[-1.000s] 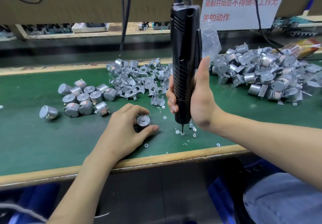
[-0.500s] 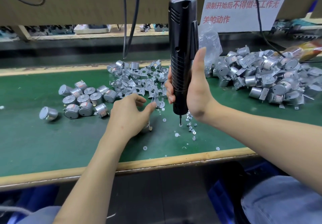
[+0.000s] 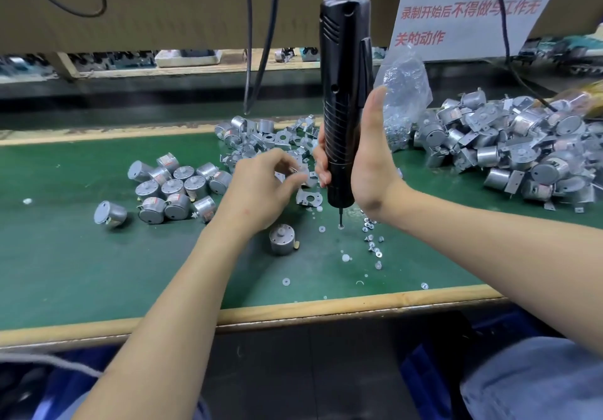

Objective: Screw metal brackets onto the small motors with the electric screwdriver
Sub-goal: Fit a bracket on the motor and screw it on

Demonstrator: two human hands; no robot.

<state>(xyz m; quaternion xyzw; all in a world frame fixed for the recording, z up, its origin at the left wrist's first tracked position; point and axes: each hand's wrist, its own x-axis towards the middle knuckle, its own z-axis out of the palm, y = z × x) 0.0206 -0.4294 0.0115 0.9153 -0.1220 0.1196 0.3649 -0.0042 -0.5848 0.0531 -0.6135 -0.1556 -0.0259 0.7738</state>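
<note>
My right hand [image 3: 368, 165] grips the black electric screwdriver [image 3: 346, 109], which hangs upright from a cord. The fingers [image 3: 323, 166] are wrapped round its ribbed barrel and the thumb lies straight up along its side. The bit points down at a small white washer [image 3: 341, 226] on the green-matted tabletop [image 3: 65, 256]; I cannot tell whether it touches.

My left hand [image 3: 261, 188] reaches over the near edge of the heap of bent metal brackets [image 3: 270, 139], fingers curled. Blur hides whether they have hold of one.

One silver cylindrical motor [image 3: 282, 240] stands alone, shaft up, just beside my left wrist and apart from both hands. A cluster of bare silver motors [image 3: 176, 188] lies to the left. A big pile of motors with brackets fitted [image 3: 522, 152] fills the right side, and a clear plastic bag [image 3: 404, 99] stands behind my right hand. Loose small screws [image 3: 372, 238] lie scattered under my right wrist.
</note>
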